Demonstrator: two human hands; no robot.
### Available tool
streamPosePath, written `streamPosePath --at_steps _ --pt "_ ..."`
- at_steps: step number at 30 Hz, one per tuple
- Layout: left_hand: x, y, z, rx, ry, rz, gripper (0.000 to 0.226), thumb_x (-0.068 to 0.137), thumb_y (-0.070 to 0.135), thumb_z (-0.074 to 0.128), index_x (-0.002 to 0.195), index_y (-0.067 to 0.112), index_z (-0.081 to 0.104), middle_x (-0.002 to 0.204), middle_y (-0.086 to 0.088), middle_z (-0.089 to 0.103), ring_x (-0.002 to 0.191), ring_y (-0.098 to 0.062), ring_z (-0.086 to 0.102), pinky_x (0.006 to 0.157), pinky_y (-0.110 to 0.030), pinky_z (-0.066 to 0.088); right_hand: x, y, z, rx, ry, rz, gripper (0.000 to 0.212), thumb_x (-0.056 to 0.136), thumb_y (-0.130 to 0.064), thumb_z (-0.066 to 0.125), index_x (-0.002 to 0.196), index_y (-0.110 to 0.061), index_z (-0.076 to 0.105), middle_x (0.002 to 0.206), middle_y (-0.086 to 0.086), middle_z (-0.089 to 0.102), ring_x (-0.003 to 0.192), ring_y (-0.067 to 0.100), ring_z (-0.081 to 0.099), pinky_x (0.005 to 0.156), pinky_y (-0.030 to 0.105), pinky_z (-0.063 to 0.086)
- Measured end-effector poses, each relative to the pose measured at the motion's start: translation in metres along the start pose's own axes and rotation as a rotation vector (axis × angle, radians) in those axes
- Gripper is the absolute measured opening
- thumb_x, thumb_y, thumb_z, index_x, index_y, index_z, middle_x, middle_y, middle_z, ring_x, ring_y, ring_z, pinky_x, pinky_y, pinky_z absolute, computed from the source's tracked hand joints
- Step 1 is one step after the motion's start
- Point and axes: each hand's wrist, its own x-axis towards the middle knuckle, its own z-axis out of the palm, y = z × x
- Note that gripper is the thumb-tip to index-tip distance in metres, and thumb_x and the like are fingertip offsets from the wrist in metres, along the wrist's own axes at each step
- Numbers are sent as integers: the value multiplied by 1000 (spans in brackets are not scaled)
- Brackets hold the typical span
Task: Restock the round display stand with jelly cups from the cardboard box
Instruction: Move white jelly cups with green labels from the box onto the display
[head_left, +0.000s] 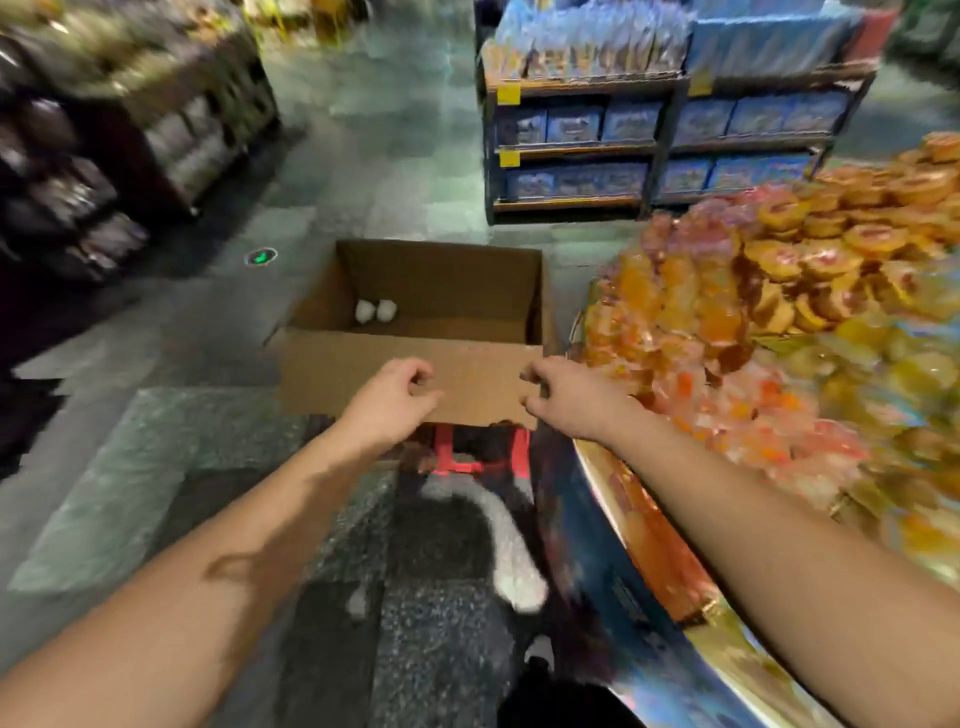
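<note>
The stand (649, 545) is crowding the right with heaped cups (727, 322), its rim just beside the box (415, 374), which is holding two white cups (375, 310), while both hands, left (389, 397) and right (566, 397), are curling loosely before its near flap, holding nothing visible.

Round display stand (675, 582) cut off at right edge; jelly cups (753, 312) blurred; shelf labels unreadable
</note>
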Motion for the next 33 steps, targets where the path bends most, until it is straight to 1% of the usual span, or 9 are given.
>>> streamPosePath --at_steps 5,7,9,12,15,18,23,29,33 --pt "60 -65 -12 137 -44 -190 37 93 30 60 127 15 56 130 -6 50 117 -24 50 92 -29 39 98 -28 34 72 -210 -17 42 96 -27 56 134 -8 56 136 14 57 113 23 57 90 29 43" --pt "92 -88 -13 167 -7 -209 29 93 28 60 118 14 62 121 -8 55 111 -24 54 83 -27 41 140 -31 51 83 -236 -64 39 97 -30 55 131 -13 58 131 8 59 103 14 60 84 21 47" --pt "126 -106 -14 152 12 -226 29 93 25 61 118 11 62 115 -6 58 105 -21 57 73 -20 39 182 -38 63 73 -231 -89 31 100 -27 50 127 -13 58 125 5 60 109 20 60 93 27 47" --pt "181 -126 -20 57 3 -332 36 93 17 62 126 2 56 124 -13 56 115 -27 54 76 -18 29 247 -51 64 89 -306 -103 29 102 -23 46 126 -13 59 124 8 61 112 27 60 94 37 51" --pt "230 -143 -31 5 -61 -406 35 95 24 61 124 5 58 120 -10 59 109 -26 57 75 -23 35 311 -52 63 79 -441 -139 33 101 -18 49 134 -12 53 133 9 55 119 24 56 97 35 47" --pt "278 -163 -44 -111 -39 -473 33 94 31 63 121 12 61 117 -6 64 100 -21 61 76 -27 42 364 -47 73 118 -436 -45 29 98 -25 56 125 -15 57 125 6 59 110 21 59 95 37 51" --pt "350 -197 -50 -333 -22 -646 24 94 34 61 113 20 61 103 0 64 87 -15 61 62 -25 42 432 -49 94 281 -432 166 28 98 -29 56 123 -15 60 118 3 64 107 17 61 96 32 50" --pt "442 -267 -25 -643 -10 -875 31 95 33 59 121 16 58 106 -2 62 95 -20 63 90 -36 54 508 -53 140 515 -498 428 33 99 -35 55 127 -18 57 110 -2 61 101 14 59 85 30 51" --pt "508 -320 -1 -714 -47 -971 31 95 33 56 122 17 57 106 0 60 94 -18 63 89 -37 55 563 -58 180 556 -509 557 37 98 -39 56 129 -18 57 112 0 64 102 15 61 93 34 53"
